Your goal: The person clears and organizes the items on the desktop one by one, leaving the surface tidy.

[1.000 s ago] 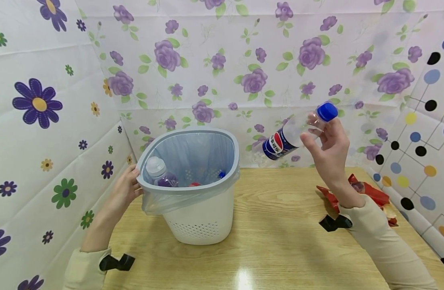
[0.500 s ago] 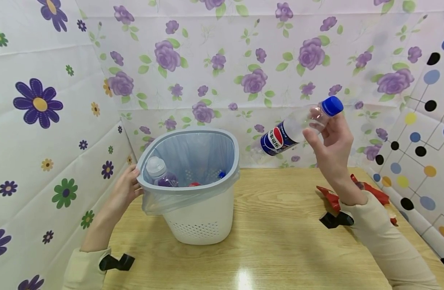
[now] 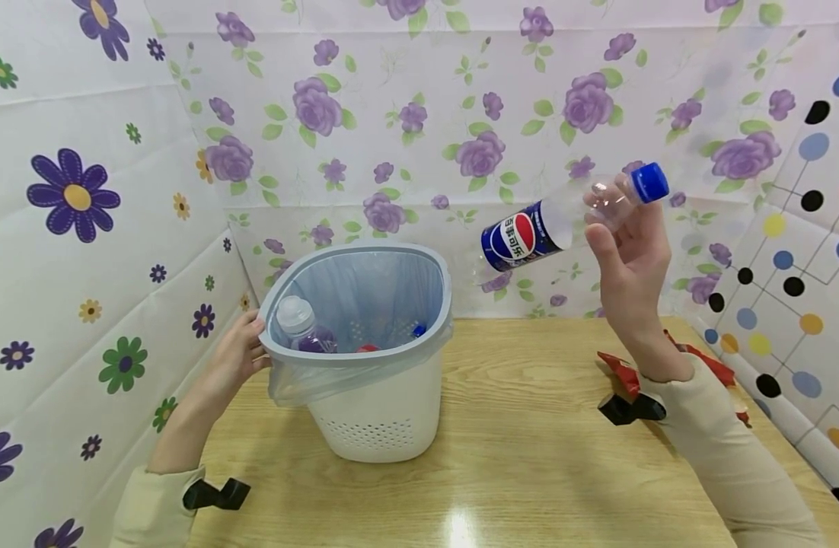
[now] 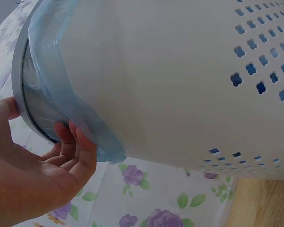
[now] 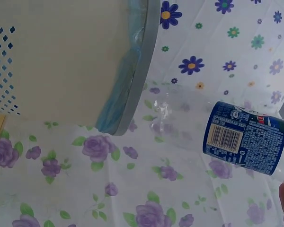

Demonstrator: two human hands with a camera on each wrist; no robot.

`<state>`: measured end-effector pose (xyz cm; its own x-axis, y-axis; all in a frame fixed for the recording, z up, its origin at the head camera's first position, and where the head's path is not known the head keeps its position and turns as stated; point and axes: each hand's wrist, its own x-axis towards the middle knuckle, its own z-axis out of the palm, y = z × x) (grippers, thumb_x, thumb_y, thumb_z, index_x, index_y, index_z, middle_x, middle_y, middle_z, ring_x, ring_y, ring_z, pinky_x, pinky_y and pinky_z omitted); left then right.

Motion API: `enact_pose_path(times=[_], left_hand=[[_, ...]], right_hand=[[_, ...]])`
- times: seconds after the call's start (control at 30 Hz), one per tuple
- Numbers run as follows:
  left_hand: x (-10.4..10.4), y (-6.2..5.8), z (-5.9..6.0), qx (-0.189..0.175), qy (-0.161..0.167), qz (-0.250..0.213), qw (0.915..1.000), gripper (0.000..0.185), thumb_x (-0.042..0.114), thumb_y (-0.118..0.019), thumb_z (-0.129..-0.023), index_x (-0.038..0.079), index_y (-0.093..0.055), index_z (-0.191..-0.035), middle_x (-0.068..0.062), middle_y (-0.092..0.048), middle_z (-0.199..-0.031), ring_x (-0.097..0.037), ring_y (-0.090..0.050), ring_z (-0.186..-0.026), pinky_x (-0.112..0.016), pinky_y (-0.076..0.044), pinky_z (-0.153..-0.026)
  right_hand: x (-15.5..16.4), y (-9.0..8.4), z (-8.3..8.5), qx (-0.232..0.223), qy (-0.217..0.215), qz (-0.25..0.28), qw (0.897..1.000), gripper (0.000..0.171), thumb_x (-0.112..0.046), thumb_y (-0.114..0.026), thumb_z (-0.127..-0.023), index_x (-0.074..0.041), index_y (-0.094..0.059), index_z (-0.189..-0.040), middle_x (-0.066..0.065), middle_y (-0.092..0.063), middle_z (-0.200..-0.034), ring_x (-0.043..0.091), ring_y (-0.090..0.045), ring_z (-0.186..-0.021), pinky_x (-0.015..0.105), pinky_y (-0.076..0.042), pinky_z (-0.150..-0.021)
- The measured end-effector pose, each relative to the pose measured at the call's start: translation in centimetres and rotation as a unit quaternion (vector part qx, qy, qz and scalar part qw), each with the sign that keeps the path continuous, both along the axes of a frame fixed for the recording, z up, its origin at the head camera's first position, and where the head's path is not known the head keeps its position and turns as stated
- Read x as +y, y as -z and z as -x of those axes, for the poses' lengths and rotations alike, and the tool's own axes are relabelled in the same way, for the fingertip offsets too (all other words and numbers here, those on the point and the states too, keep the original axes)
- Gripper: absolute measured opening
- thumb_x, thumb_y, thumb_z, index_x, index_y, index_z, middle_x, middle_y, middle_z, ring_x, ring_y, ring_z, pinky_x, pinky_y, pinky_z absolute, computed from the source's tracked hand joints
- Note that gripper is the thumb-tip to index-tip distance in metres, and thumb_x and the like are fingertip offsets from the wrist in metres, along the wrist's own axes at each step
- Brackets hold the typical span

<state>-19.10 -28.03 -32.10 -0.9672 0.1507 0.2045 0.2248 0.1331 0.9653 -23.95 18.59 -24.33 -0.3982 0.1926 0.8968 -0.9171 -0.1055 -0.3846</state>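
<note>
A white trash bin (image 3: 385, 403) with a grey rim and a bluish plastic liner (image 4: 57, 71) stands on the table. My left hand (image 3: 240, 346) grips its rim at the left side, thumb on the outer edge and fingers curled under. Raised to the right of the bin, my right hand (image 3: 632, 259) holds a clear plastic Pepsi bottle (image 3: 522, 237) near its neck. The bottle has a blue cap and leans, base down to the left. In the right wrist view the bottle's label (image 5: 246, 137) shows a barcode, and only fingertips of the hand appear.
Inside the bin lie a bottle with a white cap and purple label (image 3: 303, 326), a red item (image 3: 368, 348) and a blue cap (image 3: 419, 330). Red crumpled wrappers (image 3: 710, 365) lie at the table's right, partly behind my right forearm. Patterned cloth walls enclose the table (image 3: 515, 434).
My right hand has risen slightly and moved a little right with the bottle, which has turned so its label faces differently. The left hand keeps its hold on the rim.
</note>
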Motion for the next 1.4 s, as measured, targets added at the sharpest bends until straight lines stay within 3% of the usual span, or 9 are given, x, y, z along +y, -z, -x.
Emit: enact_pose_path(times=[0.3,0.53,0.73,0.93,1.07,1.27,1.4], left_hand=[[0.0,-0.2,0.0,-0.003,-0.003,-0.002,1.0000,0.025,0.033,-0.032,-0.105,0.019,-0.037,-0.125,0.011,-0.059,-0.099,-0.002,-0.061,-0.088,-0.020,-0.052,-0.074],[-0.1,-0.2,0.0,-0.001,0.000,0.012,0.9999,0.026,0.034,-0.032,-0.106,0.019,-0.037,-0.126,0.010,-0.057,-0.101,-0.003,-0.060,-0.089,-0.021,-0.052,-0.075],[0.0,-0.1,-0.1,0.000,0.003,0.006,1.0000,0.025,0.034,-0.032,-0.106,0.019,-0.037,-0.126,0.009,-0.057,-0.101,-0.003,-0.060,-0.090,-0.021,-0.052,-0.075],[-0.1,-0.1,0.0,-0.002,0.003,0.015,0.9999,0.028,0.036,-0.032,-0.105,0.019,-0.036,-0.127,0.008,-0.056,-0.103,-0.003,-0.060,-0.090,-0.021,-0.052,-0.075],[-0.2,0.0,-0.1,0.001,0.005,0.019,0.9998,0.028,0.035,-0.031,-0.105,0.020,-0.036,-0.128,0.009,-0.057,-0.104,-0.003,-0.060,-0.092,-0.021,-0.052,-0.076],[-0.1,0.2,0.0,0.003,0.007,0.012,0.9999,0.025,0.033,-0.031,-0.105,0.021,-0.037,-0.127,0.010,-0.058,-0.102,-0.003,-0.060,-0.091,-0.022,-0.052,-0.076],[-0.1,0.1,0.0,0.003,0.006,0.012,0.9999,0.027,0.033,-0.030,-0.105,0.020,-0.036,-0.128,0.010,-0.058,-0.102,-0.003,-0.060,-0.091,-0.021,-0.052,-0.076]], right_hand=[[-1.9,-0.5,-0.6,0.003,-0.051,-0.033,0.998,0.059,-0.026,-0.070,-0.088,-0.002,-0.044,-0.135,0.015,-0.058,-0.127,0.028,-0.055,-0.123,0.034,-0.047,-0.104],[-3.9,0.2,-0.6,0.006,-0.098,-0.069,0.993,0.063,-0.026,-0.068,-0.088,0.000,-0.040,-0.138,0.013,-0.055,-0.134,0.027,-0.053,-0.127,0.036,-0.045,-0.106],[-5.3,1.3,-0.4,-0.022,-0.121,-0.122,0.985,0.070,-0.024,-0.068,-0.086,0.006,-0.036,-0.141,0.007,-0.054,-0.138,0.021,-0.051,-0.130,0.033,-0.042,-0.108],[-6.4,2.4,0.0,-0.051,-0.151,-0.167,0.973,0.074,-0.019,-0.068,-0.085,0.013,-0.031,-0.140,0.018,-0.047,-0.143,0.021,-0.048,-0.134,0.032,-0.041,-0.108],[-7.1,2.7,0.0,-0.078,-0.134,-0.236,0.959,0.072,-0.011,-0.069,-0.085,0.007,-0.031,-0.144,0.024,-0.040,-0.147,0.028,-0.042,-0.138,0.031,-0.040,-0.109],[-7.4,2.8,-0.1,-0.126,-0.123,-0.335,0.925,0.082,-0.005,-0.071,-0.084,-0.008,-0.024,-0.151,0.013,-0.033,-0.154,0.029,-0.033,-0.143,0.029,-0.035,-0.113],[-7.3,3.0,0.0,-0.131,-0.119,-0.345,0.922,0.074,-0.006,-0.069,-0.087,-0.006,-0.028,-0.149,0.012,-0.036,-0.152,0.027,-0.037,-0.141,0.031,-0.038,-0.111]])
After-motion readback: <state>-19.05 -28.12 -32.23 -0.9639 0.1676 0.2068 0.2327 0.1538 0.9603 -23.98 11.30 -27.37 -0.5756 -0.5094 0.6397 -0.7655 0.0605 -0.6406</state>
